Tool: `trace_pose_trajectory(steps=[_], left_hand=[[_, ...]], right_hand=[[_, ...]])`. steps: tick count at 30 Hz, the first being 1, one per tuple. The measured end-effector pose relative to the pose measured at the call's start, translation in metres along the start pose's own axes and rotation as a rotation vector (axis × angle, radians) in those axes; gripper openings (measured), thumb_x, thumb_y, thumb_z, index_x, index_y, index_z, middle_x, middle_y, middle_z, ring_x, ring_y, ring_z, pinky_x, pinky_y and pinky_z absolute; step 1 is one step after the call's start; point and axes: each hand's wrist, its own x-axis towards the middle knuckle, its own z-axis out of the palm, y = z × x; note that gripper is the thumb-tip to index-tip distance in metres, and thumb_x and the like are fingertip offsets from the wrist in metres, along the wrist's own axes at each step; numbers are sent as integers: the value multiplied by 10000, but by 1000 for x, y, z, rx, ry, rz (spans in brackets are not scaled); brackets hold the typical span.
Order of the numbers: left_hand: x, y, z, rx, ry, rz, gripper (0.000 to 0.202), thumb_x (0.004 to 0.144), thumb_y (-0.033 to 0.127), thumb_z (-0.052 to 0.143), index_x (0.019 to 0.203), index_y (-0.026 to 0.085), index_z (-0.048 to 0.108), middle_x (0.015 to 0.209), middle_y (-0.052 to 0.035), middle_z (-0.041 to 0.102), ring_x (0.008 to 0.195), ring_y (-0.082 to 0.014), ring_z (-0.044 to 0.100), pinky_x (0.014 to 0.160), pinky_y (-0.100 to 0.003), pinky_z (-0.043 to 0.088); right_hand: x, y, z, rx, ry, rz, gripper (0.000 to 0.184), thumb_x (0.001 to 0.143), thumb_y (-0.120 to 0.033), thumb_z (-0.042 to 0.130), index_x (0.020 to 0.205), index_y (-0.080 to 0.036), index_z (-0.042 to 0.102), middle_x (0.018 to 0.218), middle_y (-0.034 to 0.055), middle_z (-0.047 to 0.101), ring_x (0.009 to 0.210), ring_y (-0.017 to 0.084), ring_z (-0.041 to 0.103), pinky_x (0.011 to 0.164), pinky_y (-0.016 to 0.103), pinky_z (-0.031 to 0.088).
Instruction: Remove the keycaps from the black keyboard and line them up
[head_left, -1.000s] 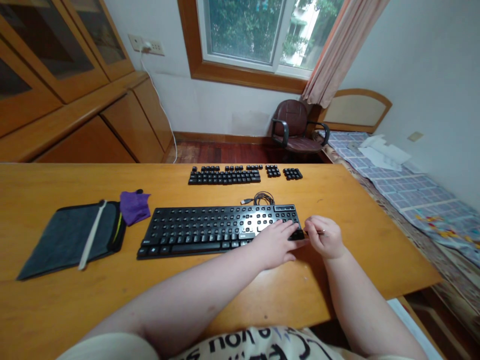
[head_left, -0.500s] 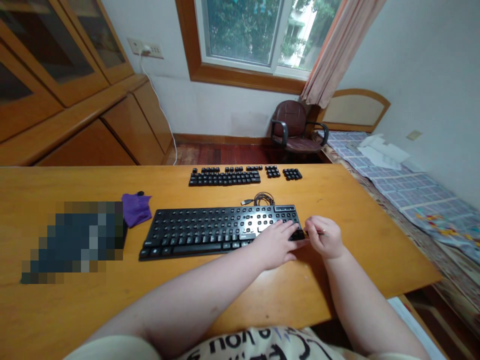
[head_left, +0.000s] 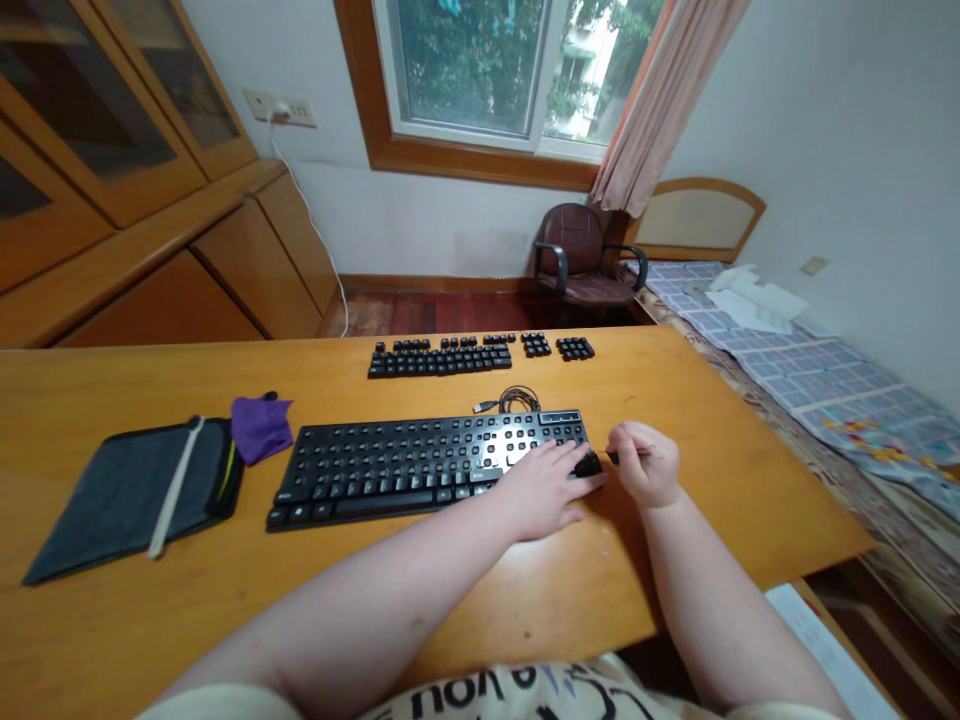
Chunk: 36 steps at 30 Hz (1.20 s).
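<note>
A black keyboard [head_left: 367,455] lies on the table, most of its keycaps off and the bare switches showing; the bottom rows still carry some caps. My left hand [head_left: 544,490] rests over its right end, fingers stretched out and apart, covering part of the number pad. Just beyond the keyboard's right edge, my right hand [head_left: 643,465] is closed around a thin wire-like tool [head_left: 652,453] whose ends stick out of the fist. A small black piece [head_left: 613,457] shows at its fingertips. Black keycaps [head_left: 589,464] sit at the keyboard's corner beside my left fingers.
Removed keycaps [head_left: 442,361] are laid out in rows at the table's far edge. A coiled USB cable [head_left: 519,399] lies behind the keyboard. To the left are a purple cloth [head_left: 260,428] and a dark grey pouch [head_left: 120,490] with a pale stick-like tool [head_left: 176,490] on it.
My right hand has shifted slightly relative to the keyboard, and a small black piece now shows at its fingertips. My left hand stays on the keyboard. The whole view has shifted a little.
</note>
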Motion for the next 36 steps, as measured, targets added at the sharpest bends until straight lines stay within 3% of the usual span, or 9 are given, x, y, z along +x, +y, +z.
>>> trace_pose_trajectory(steps=[8, 16, 19, 23, 28, 32, 36], left_hand=[[-1, 0, 1, -20, 5, -17, 588, 812, 485, 516, 1341, 282, 357, 1468, -118, 254, 1314, -265, 294, 1046, -424, 220], [0, 0, -1, -19, 2, -18, 596, 811, 487, 520, 1345, 291, 343, 1460, -120, 268, 1304, -270, 310, 1040, -426, 235], [0, 0, -1, -21, 4, -24, 611, 809, 480, 529, 1355, 299, 322, 1469, -121, 243, 1296, -269, 324, 1040, -421, 237], [0, -1, 0, -17, 0, -39, 627, 794, 481, 552, 1350, 286, 336, 1471, -123, 237, 1294, -275, 322, 1044, -421, 235], [0, 0, 0, -45, 0, -35, 609, 798, 459, 558, 1344, 290, 349, 1475, -115, 230, 1298, -285, 313, 1045, -434, 242], [-1, 1, -5, -132, 12, -83, 593, 801, 393, 569, 1342, 309, 343, 1481, -98, 214, 1275, -312, 343, 1020, -471, 292], [-3, 0, -11, -325, 132, -191, 425, 830, 301, 517, 1239, 203, 458, 1378, -113, 392, 1218, -257, 419, 999, -403, 367]], right_hand=[[3, 7, 6, -4, 38, 175, 401, 890, -320, 429, 523, -182, 513, 507, 11, 508, 495, 129, 496, 517, 263, 390], [9, 14, 10, 329, 239, 609, 424, 830, -469, 496, 526, -174, 516, 380, -28, 457, 304, 102, 429, 328, 227, 329], [11, 14, 13, 421, 297, 703, 413, 806, -492, 517, 545, -172, 510, 379, -31, 470, 277, 111, 450, 294, 223, 329], [11, 19, 14, 438, 292, 724, 403, 805, -481, 528, 552, -169, 512, 391, -39, 464, 276, 102, 432, 288, 217, 316], [15, 25, -2, 395, 392, 506, 403, 833, -452, 502, 554, -163, 531, 531, 9, 538, 500, 124, 543, 503, 251, 448], [19, 23, -21, 108, 187, 450, 328, 857, -424, 462, 817, -162, 653, 669, 35, 596, 576, 137, 541, 569, 272, 434], [19, 16, -30, -134, -250, 427, 252, 789, -383, 560, 859, -177, 687, 720, 38, 621, 606, 147, 517, 584, 271, 406]])
